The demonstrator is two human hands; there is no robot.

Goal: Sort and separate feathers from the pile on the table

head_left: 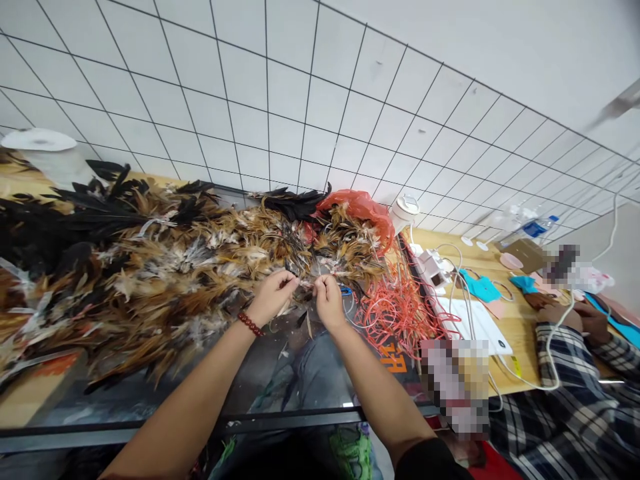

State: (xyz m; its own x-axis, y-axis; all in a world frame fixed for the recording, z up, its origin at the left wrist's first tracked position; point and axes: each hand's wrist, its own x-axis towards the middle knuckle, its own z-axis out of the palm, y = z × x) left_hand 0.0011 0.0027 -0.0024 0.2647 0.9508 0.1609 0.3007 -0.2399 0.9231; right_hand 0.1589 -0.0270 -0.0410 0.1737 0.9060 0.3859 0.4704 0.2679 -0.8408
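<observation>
A big heap of brown, white and black feathers (150, 273) covers the table in front of me. My left hand (273, 293), with a red bead bracelet at the wrist, is pinched shut on a small bunch of feathers (306, 283) at the heap's near edge. Right beside it, my right hand (327, 297) is closed on the same bunch, fingertips almost touching the left hand's. Both forearms reach in from the bottom of the view.
A tangle of red strings (400, 307) and a red plastic bag (360, 207) lie to the right of the heap. Further right are white cables, a white cup (404, 212) and blue pieces. A person in a plaid sleeve (575, 393) sits at right. A tiled wall stands behind.
</observation>
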